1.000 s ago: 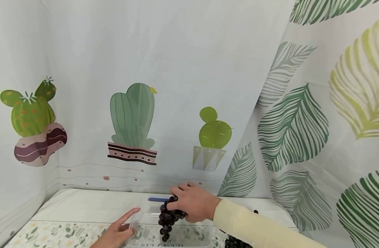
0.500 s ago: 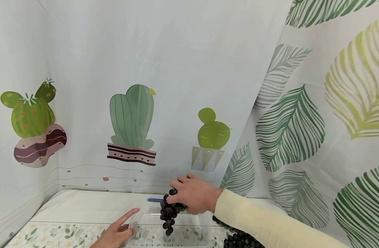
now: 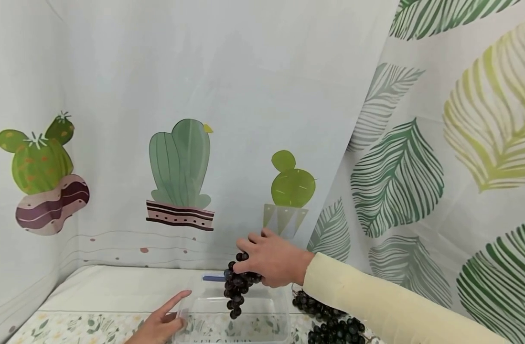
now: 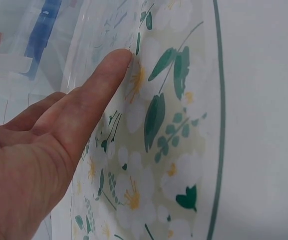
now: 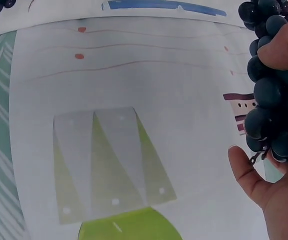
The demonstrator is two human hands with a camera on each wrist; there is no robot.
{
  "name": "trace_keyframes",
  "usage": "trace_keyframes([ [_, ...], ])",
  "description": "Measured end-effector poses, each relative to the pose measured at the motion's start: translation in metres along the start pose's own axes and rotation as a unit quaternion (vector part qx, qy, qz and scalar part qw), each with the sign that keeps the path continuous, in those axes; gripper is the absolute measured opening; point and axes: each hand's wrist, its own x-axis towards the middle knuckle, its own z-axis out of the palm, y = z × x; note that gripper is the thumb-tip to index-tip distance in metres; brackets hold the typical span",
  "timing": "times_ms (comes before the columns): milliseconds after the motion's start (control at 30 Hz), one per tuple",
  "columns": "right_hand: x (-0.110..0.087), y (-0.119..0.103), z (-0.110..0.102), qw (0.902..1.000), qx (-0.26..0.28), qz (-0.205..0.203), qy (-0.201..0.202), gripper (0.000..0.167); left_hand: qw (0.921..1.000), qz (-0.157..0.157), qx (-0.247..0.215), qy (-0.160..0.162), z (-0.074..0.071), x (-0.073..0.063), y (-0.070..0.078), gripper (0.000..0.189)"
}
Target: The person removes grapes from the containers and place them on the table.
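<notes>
My right hand (image 3: 275, 260) grips a bunch of dark grapes (image 3: 236, 289) near its top, lifted above a clear plastic box (image 3: 266, 329). The bunch's tail hangs down and overlaps the box in the head view. The right wrist view has thumb and fingers around the grapes (image 5: 271, 92), a bit of stem showing below. My left hand (image 3: 161, 321) rests against the box's left side, index finger stretched along the rim. Seen from the left wrist, its thumb lies straight beside the box wall (image 4: 79, 40). A blue latch (image 3: 213, 278) is on the box's far side.
Two more bunches of dark grapes, one farther back (image 3: 316, 306) and one nearer (image 3: 337, 330), lie right of the box, partly under my sleeve (image 3: 352, 282). A floral cloth (image 3: 94, 325) covers the table. Behind hangs a curtain (image 3: 241, 119) printed with cacti and leaves.
My right hand has risen with the bunch of grapes, its lower tip now higher above the box. My sleeve has uncovered more grapes at the right. The left hand stays at the box.
</notes>
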Motion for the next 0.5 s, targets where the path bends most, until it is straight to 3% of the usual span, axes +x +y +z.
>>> trace_keyframes([
  [167,-0.008,0.005,-0.004,0.9999,0.004,0.0,0.015,0.045,0.9998,0.014,0.009,-0.004,-0.001,0.0,0.001,0.072],
  [500,-0.03,0.007,-0.008,1.0,0.006,0.001,-0.005,0.045,0.9992,0.0,0.035,0.017,0.001,0.001,0.003,0.073],
])
